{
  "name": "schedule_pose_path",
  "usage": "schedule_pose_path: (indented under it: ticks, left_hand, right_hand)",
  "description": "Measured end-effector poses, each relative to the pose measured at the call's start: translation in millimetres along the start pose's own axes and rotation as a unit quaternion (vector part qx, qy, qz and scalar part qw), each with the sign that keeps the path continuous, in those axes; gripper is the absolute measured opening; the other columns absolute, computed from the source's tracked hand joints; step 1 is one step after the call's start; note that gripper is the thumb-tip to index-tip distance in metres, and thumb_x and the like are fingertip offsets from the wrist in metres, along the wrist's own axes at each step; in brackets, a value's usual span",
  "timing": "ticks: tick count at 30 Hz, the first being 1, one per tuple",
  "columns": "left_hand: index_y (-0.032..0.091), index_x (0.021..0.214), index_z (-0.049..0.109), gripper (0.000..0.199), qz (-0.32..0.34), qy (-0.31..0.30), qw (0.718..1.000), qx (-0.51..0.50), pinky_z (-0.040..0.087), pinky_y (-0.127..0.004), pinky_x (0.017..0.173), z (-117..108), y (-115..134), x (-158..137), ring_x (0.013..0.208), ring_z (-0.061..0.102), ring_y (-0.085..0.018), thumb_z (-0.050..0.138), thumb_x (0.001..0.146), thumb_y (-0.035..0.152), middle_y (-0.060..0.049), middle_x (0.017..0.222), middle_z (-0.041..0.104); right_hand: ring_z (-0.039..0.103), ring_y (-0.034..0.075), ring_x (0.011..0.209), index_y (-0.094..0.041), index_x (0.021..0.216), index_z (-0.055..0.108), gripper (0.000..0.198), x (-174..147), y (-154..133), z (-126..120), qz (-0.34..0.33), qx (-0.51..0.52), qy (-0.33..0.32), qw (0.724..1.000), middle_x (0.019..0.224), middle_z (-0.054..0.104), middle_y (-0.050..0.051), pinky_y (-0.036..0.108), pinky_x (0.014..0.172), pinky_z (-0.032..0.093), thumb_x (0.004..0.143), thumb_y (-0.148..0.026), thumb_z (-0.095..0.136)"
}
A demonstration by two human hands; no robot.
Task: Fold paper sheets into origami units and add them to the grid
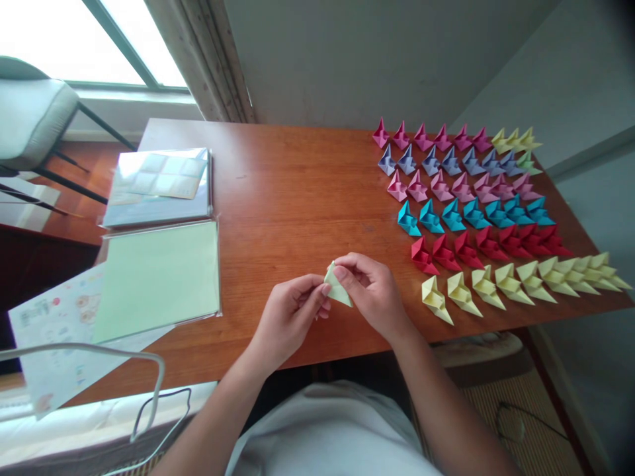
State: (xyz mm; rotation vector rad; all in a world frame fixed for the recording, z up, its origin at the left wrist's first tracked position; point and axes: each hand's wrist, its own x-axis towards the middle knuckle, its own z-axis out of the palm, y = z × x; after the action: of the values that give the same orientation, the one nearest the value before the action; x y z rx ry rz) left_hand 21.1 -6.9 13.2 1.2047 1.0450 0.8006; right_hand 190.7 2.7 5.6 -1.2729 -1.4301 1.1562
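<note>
A small piece of pale green folded paper is held up between my two hands, just above the front part of the table. My left hand pinches its left edge between thumb and fingers. On the upper right side, my right hand grips the same paper, with the thumb lying over its face. The paper has a pointed lower corner; its back is hidden. To the right of my hands stands a row of pale yellow origami pieces, apart from my fingers.
Behind the yellow row are rows of red, blue, pink, purple and magenta origami. At left lie a pale green paper pack, another pack and a printed sheet. A white cable crosses the lower left.
</note>
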Motion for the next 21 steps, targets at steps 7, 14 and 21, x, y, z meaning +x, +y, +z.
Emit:
schedule_pose_path:
  ticks: [7,14,21]
  left_hand:
    - [0.014,0.081,0.065,0.027,0.011,-0.005,1.000,0.023,0.046,-0.018,0.056,-0.8,-0.4,1.8,0.059,0.056,-0.009,0.056,0.097,0.035,0.000,0.066,0.062]
    - [0.015,0.080,0.065,0.029,0.014,-0.002,0.999,0.044,0.047,-0.020,0.057,0.7,-0.1,0.6,0.059,0.057,-0.011,0.055,0.097,0.037,-0.001,0.065,0.061]
    - [0.017,0.080,0.066,0.030,0.030,0.002,0.996,0.088,0.048,-0.020,0.057,2.1,-4.0,-0.4,0.058,0.059,-0.012,0.055,0.097,0.039,-0.002,0.065,0.064]
  right_hand:
    - [0.060,0.014,0.073,-0.020,0.086,0.069,0.020,-0.4,1.1,2.3,0.008,-0.012,0.015,1.000,0.081,0.067,0.001,0.025,0.065,0.048,0.094,-0.037,0.064]
    - [0.062,0.015,0.074,-0.019,0.088,0.069,0.019,2.3,-2.9,1.6,0.032,0.025,0.012,0.999,0.084,0.069,0.003,0.025,0.066,0.049,0.093,-0.037,0.064]
    - [0.061,0.016,0.073,-0.019,0.083,0.069,0.018,2.8,-5.2,-1.3,0.030,0.000,0.019,0.999,0.079,0.068,0.003,0.026,0.066,0.050,0.091,-0.034,0.065]
